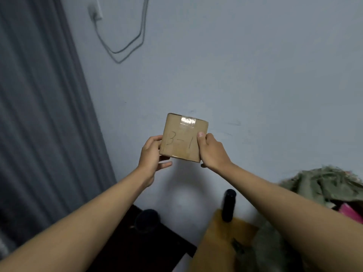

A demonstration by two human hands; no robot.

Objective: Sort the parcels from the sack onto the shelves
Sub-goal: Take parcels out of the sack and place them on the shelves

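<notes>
Item held: one small cardboard parcel [184, 137], raised in front of you against the pale wall [255, 75], clear of any surface. Its facing side is hand-marked "3-1"; a strip of clear tape [188, 121] crosses its upper edge.

Grip, left: your left hand [152, 154] holds the parcel's left edge, thumb on the facing side, fingers curled underneath and behind.

Grip, right: your right hand [211, 151] holds the right edge, thumb pressed flat on the facing side just beside the "1", remaining fingers wrapped behind and out of sight.

Below the grip, right: a black cylindrical object [228, 205] standing upright on a tan cardboard surface [222, 248].

Farther right and below: a rumpled green woven sack [326, 185], with something pink [351, 212] showing at its opening.

Below the grip, left: a dark surface [145, 250] bearing a blurred dark round object [147, 219].

Far left: a grey pleated curtain [39, 114].

Above the grip, left: a wall socket [96, 11] with grey cables [125, 50] looping down from it.
</notes>
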